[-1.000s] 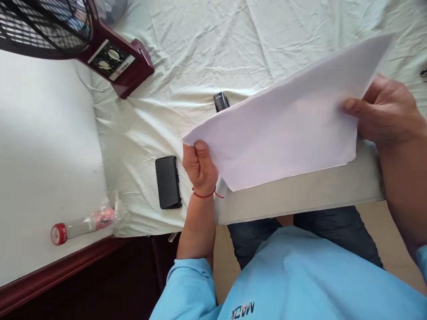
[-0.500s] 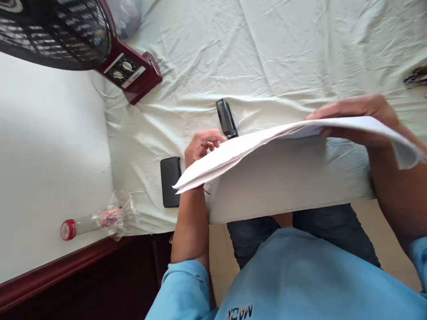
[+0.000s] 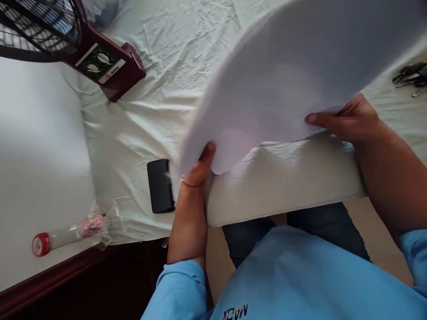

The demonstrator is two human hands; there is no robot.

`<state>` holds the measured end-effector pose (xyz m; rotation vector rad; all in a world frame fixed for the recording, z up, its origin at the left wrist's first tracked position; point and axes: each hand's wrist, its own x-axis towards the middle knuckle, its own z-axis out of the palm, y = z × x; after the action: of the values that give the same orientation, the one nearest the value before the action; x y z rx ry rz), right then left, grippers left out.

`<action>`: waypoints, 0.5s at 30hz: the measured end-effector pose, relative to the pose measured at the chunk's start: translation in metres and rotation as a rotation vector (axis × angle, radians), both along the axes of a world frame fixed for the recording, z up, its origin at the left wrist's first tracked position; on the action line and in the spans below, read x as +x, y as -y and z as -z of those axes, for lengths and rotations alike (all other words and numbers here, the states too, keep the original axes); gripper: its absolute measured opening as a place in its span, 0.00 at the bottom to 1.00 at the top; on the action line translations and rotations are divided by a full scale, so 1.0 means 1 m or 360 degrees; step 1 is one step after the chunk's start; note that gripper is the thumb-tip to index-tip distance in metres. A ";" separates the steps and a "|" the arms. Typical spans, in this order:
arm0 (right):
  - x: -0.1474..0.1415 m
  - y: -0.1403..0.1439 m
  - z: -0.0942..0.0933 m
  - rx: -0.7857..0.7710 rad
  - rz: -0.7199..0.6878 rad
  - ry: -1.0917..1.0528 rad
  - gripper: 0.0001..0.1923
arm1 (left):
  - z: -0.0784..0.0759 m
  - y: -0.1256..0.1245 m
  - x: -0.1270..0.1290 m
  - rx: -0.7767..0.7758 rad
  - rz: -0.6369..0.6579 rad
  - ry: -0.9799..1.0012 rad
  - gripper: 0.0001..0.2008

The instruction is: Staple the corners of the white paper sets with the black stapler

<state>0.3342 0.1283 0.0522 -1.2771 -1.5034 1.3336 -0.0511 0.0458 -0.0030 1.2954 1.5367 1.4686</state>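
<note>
Paper sheets [image 3: 300, 75] lifted, tilted up over the bed [image 3: 283, 186]; left hand [image 3: 196, 171] and right hand [image 3: 350, 120] pinch the lower edge. Handling step; likely next needs a steady two-handed grip.

A wrinkled pale sheet [image 3: 187, 58] covers the bed [image 3: 283, 195], lit evenly by soft daylight. At the upper left stands a fan [image 3: 96, 58] — dark red base, black grille. A dark wooden edge [image 3: 50, 280] runs along the lower left, and tan floor [image 3: 380, 231] shows below the bed.
</note>
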 end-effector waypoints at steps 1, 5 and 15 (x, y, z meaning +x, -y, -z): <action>0.002 -0.001 0.004 0.0058 -0.0012 0.0007 0.18 | 0.007 0.002 -0.001 -0.0046 -0.0038 0.0029 0.25; 0.015 -0.001 0.009 0.0069 -0.0041 0.0140 0.22 | 0.009 0.005 0.001 -0.0266 0.0146 0.0073 0.33; 0.004 0.004 -0.004 0.0363 -0.0076 -0.0014 0.22 | -0.007 0.021 -0.005 -0.0183 0.0202 -0.0413 0.32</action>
<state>0.3377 0.1240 0.0558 -1.0953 -1.6368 1.1581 -0.0564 0.0248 0.0044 1.5305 1.6418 1.1512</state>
